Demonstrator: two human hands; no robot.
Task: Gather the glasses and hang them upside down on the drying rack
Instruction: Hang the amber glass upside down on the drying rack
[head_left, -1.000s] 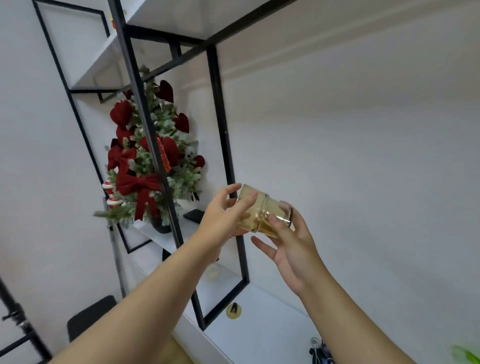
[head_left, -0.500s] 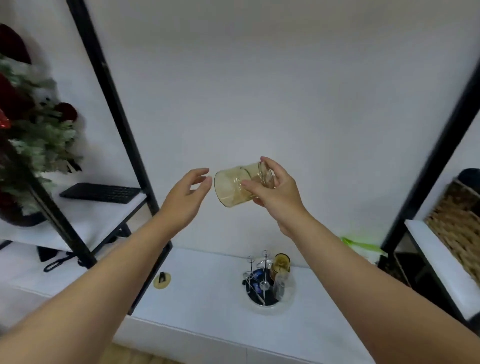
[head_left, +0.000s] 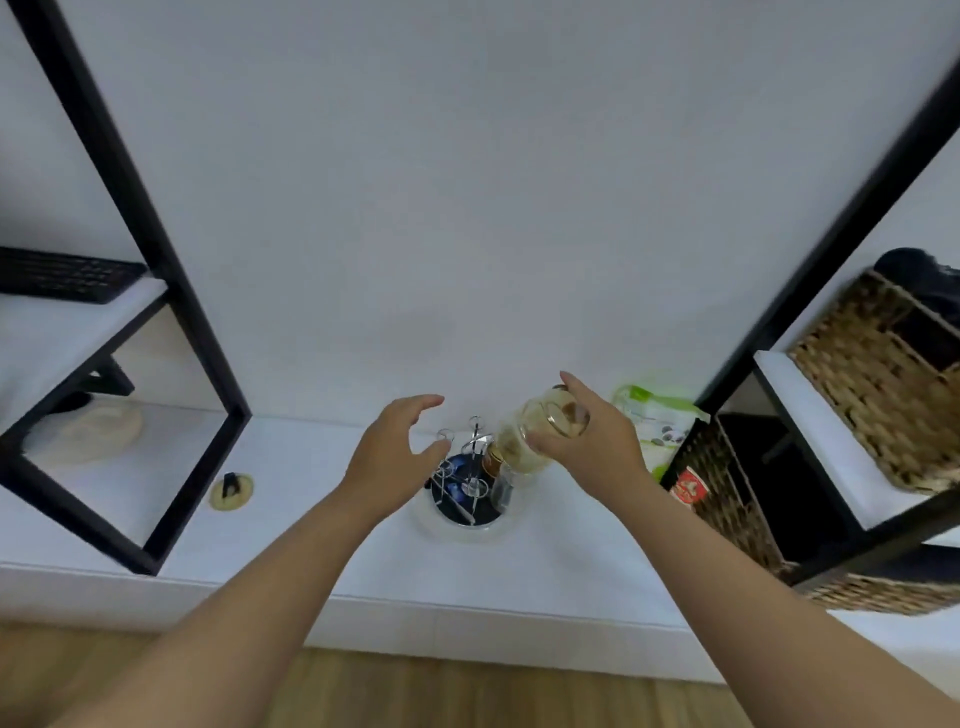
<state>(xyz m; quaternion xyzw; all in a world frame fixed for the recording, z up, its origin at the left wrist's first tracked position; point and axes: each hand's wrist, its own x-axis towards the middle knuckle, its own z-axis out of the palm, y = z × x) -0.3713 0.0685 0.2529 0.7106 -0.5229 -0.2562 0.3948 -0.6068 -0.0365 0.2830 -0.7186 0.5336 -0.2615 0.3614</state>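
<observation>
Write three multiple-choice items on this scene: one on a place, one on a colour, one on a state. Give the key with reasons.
1. Where does the drying rack stand?
A. on the low white counter
B. in the wicker basket
C. on the floor

2. What colour is the glass in the right hand?
A. blue
B. amber
C. red

3. What is the left hand doing?
A. gripping the glass
B. holding nothing, fingers loosely spread
C. pressing the keyboard

Key: 1 A, the rack's round base rests on the counter. 2 B, the glass is yellowish brown. 3 B, nothing lies in its fingers.
</observation>
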